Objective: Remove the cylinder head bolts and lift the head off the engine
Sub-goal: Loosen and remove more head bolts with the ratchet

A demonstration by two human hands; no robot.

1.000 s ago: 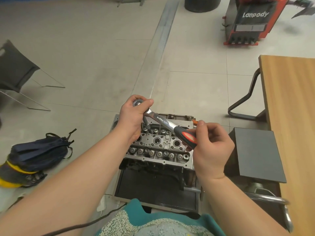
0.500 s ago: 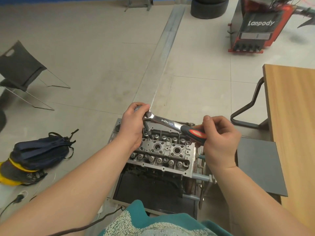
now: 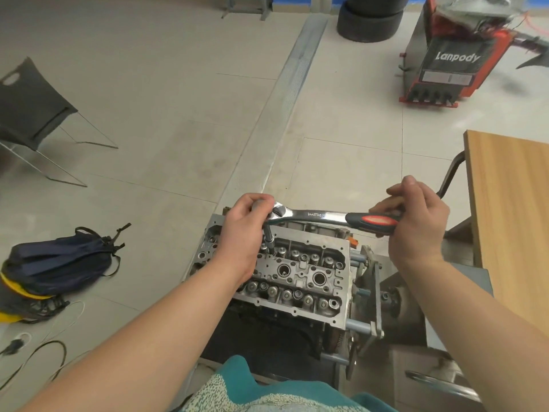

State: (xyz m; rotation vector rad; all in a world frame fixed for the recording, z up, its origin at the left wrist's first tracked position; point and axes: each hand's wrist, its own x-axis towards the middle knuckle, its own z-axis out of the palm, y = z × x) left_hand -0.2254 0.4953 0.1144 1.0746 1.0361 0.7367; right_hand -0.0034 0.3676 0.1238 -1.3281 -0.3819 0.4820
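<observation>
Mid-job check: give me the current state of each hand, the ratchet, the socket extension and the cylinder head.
Left hand: grips the ratchet's head end.
Right hand: holds the ratchet's handle.
Ratchet: roughly level above the engine, held by both hands.
Socket extension: seated down in the head's far row.
Cylinder head: on the engine, not lifted.

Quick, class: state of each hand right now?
Left hand: gripping the ratchet head.
Right hand: gripping the ratchet handle.
</observation>
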